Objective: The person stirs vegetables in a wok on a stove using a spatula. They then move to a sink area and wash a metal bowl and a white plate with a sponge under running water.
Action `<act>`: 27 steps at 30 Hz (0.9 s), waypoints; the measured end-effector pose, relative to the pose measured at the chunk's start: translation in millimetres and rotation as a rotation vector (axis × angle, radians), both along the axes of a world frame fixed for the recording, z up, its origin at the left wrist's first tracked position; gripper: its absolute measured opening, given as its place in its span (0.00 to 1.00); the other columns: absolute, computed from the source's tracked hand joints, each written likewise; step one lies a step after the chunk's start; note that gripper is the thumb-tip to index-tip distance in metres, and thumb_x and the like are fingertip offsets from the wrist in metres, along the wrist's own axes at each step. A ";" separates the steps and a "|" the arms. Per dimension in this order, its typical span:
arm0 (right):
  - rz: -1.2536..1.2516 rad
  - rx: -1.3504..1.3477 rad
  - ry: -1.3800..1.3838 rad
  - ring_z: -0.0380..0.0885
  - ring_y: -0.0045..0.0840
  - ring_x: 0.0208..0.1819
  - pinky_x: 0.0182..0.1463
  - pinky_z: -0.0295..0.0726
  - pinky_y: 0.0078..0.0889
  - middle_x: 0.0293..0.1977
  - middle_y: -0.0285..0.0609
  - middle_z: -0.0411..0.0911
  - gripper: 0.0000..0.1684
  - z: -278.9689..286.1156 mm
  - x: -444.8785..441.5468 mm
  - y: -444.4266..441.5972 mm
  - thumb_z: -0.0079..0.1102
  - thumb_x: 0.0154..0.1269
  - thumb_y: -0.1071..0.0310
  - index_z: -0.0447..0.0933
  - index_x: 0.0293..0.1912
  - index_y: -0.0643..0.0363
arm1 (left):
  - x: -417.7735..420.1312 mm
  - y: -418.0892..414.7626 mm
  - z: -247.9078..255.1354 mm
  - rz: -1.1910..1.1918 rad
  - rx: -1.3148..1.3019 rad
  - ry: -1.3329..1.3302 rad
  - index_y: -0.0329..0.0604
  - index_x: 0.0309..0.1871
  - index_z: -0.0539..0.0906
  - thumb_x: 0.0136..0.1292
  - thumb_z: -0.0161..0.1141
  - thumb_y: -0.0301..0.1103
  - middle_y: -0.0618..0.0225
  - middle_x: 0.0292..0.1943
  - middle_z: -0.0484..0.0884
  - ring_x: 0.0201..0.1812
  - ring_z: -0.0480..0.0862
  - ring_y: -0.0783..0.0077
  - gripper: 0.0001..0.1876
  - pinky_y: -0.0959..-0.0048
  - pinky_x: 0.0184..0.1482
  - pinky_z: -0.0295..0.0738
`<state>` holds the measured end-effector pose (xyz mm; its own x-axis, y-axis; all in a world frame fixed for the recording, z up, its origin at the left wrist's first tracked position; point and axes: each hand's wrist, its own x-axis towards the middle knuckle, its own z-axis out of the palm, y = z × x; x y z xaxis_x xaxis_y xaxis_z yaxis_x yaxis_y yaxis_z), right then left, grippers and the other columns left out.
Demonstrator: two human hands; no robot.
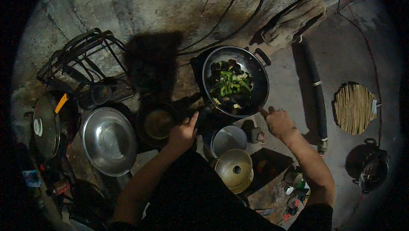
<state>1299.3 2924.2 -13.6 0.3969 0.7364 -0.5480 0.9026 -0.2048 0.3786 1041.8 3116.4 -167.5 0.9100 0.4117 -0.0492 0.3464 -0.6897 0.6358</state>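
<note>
A dark two-handled wok (260, 93) stands on a black cooktop (207, 120) in front of me. Inside it lie chopped green vegetables (228, 82) with pale and dark pieces. My left hand (183, 135) is at the cooktop's left side, short of the wok, with a finger extended and nothing visible in it. Near the wok's lower right rim is my right hand (281, 124), its index finger stretched towards the rim. Whether that fingertip touches the rim is unclear. No object shows in the right hand either.
A shiny metal basin (110, 141) and a lidded pan (46, 125) stand left, below a black wire rack (92, 60). Nearer me are a metal pot (229, 141) and a yellowish pan lid (235, 167). Right lie a dark tube (314, 93), a stick mat (354, 109) and a wire-handled strainer (372, 170).
</note>
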 end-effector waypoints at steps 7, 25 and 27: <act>-0.201 0.175 0.192 0.79 0.45 0.41 0.44 0.78 0.44 0.40 0.54 0.76 0.36 27.5 17.7 -12.1 0.52 0.59 0.72 0.61 0.68 0.46 | -0.9 -1.0 -7.3 0.034 -0.028 -0.024 0.49 0.71 0.59 0.62 0.56 0.34 0.43 0.52 0.75 0.35 0.81 0.46 0.33 0.53 0.35 0.78; -0.157 0.021 0.071 0.80 0.45 0.42 0.46 0.78 0.43 0.43 0.56 0.77 0.33 16.8 -1.6 24.7 0.48 0.60 0.75 0.63 0.66 0.55 | -2.1 -1.9 -4.8 0.045 0.048 -0.064 0.43 0.68 0.64 0.59 0.58 0.32 0.47 0.45 0.78 0.28 0.81 0.51 0.32 0.58 0.30 0.78; -0.213 0.040 0.215 0.79 0.45 0.43 0.47 0.77 0.43 0.42 0.55 0.79 0.31 37.2 -1.8 24.4 0.49 0.60 0.74 0.65 0.64 0.57 | -2.8 -0.7 -7.6 0.045 0.050 -0.080 0.43 0.68 0.64 0.58 0.58 0.32 0.47 0.44 0.78 0.27 0.81 0.51 0.32 0.58 0.29 0.78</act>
<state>1297.5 2948.6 23.6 0.4229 0.6718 -0.6082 0.8963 -0.4088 0.1717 1038.9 3115.8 -175.1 0.8907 0.4524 0.0445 0.3273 -0.7062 0.6278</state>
